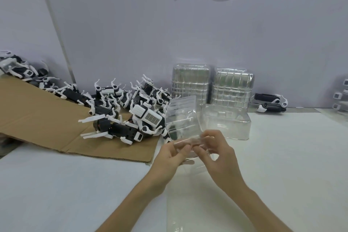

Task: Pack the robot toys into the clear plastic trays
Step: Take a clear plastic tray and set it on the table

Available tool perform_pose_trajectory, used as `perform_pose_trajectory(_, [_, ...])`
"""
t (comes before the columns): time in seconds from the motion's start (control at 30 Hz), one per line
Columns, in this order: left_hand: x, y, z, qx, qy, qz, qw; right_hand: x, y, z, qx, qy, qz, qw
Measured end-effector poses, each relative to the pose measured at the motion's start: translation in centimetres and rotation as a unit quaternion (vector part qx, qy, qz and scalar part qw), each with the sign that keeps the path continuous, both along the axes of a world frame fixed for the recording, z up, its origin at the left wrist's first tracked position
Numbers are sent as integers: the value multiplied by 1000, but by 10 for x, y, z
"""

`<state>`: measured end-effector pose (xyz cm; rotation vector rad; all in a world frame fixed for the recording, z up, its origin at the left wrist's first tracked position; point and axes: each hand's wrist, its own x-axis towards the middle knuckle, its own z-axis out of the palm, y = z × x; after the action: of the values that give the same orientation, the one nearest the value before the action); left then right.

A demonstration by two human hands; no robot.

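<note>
Pinches nested, empty clear trays with left hand and right hand, seemingly just starting, robot dog toys heaped unpacked.

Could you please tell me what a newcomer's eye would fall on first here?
A tangled heap of black-and-white robot toys sprawls over the cardboard at the left. At the centre, the left hand and right hand pinch a clear plastic tray, with stacks of trays against the wall behind.
</note>
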<state>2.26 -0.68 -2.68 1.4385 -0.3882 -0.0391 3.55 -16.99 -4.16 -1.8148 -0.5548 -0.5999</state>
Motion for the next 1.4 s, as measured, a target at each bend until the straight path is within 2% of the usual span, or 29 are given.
perform_pose_trajectory(0.07, [-1, -1, 1, -13, 1, -10, 1000, 2, -2, 3, 10, 3, 5, 1000])
perform_pose_trajectory(0.27, [-1, -1, 3, -26, -13, 76, 997, 1, 1, 3, 34, 32, 29, 998])
perform_pose_trajectory(0.7, [4, -2, -6, -49, -40, 88, 994, -3, 2, 8, 14, 16, 31, 999])
perform_pose_trajectory(1.17, [1, -4, -4, -38, -12, 125, 991, 1, 0, 6, -4, 17, 33, 999])
perform_pose_trajectory(1.23, [0, -5, -5, -39, 2, 109, 993, -1, 1, 5, 13, 29, 35, 999])
perform_pose_trajectory(1.33, [0, -5, -6, -61, 35, -10, 998, -4, 3, 7, 37, 42, 38, 998])
perform_pose_trajectory(1.4, [0, -6, -6, -88, 38, -49, 994, -5, 3, 9, 46, 55, 63, 995])
